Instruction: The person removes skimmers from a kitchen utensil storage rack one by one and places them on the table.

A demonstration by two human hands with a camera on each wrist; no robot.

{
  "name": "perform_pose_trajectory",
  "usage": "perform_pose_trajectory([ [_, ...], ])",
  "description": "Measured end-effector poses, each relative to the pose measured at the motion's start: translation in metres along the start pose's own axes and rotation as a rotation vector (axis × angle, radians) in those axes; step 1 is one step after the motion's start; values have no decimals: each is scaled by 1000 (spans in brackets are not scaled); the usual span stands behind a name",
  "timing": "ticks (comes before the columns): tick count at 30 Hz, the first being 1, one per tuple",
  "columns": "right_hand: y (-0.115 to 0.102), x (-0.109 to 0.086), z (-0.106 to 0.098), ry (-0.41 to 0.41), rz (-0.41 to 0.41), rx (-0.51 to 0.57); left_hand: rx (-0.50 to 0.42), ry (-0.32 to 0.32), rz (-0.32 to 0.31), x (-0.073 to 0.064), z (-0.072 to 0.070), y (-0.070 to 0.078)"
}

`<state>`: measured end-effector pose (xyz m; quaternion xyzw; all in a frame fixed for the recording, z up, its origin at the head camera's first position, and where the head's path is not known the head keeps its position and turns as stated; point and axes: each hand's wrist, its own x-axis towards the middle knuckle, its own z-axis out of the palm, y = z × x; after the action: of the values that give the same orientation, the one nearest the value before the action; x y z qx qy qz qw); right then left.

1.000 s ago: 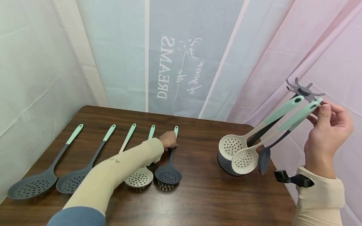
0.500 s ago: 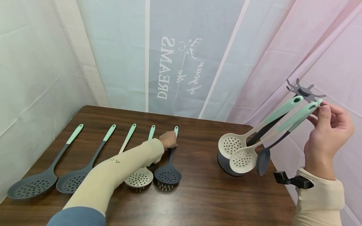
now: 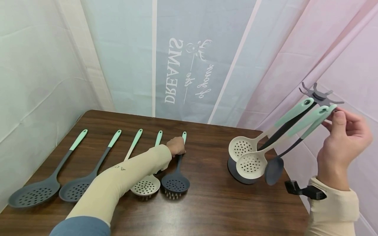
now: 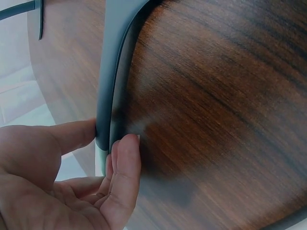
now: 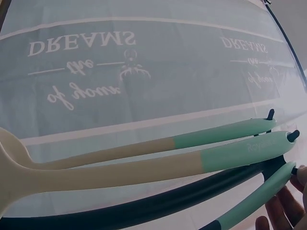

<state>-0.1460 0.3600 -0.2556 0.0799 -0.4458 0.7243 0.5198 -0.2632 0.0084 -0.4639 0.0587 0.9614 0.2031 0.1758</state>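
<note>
My left hand (image 3: 176,146) pinches the green-ended handle of a dark grey skimmer (image 3: 175,182) lying on the table. In the left wrist view, thumb and fingers sit on either side of its dark grey shaft (image 4: 109,96). My right hand (image 3: 344,141) pinches the mint-green handle end of a dark grey spoon (image 3: 274,170), close against a hook of the utensil rack (image 3: 319,95). Two cream skimmers hang beside it: one at the back (image 3: 242,148), the other in front (image 3: 251,165). The right wrist view shows both handles on hooks; the right hand's fingertips (image 5: 283,203) touch the spoon's handle.
To the left, a dark grey slotted turner (image 3: 35,193), a second dark grey perforated utensil (image 3: 73,190) and a cream skimmer (image 3: 146,186) lie in a row on the wooden table (image 3: 206,209). The rack's round base (image 3: 242,177) stands at the right. Printed curtains hang behind.
The rack's hooks and hanging utensils have turned slightly, with the front cream skimmer shifting left. My right hand has edged a little right. The left hand stays on the dark grey skimmer.
</note>
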Motion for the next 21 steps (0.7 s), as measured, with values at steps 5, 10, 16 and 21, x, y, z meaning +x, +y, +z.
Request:
perform_pose_trajectory([
  [5, 0, 1, -1, 42, 20, 2, 12, -5, -2, 1, 2, 1],
  [10, -5, 7, 2, 109, 81, -20, 13, -2, 2, 2, 1, 1],
  [16, -8, 18, 4, 100, 254, -35, 24, 15, 12, 1, 2, -2],
  [21, -1, 21, -1, 22, 323, -69, 23, 1, 4, 1, 1, -1],
])
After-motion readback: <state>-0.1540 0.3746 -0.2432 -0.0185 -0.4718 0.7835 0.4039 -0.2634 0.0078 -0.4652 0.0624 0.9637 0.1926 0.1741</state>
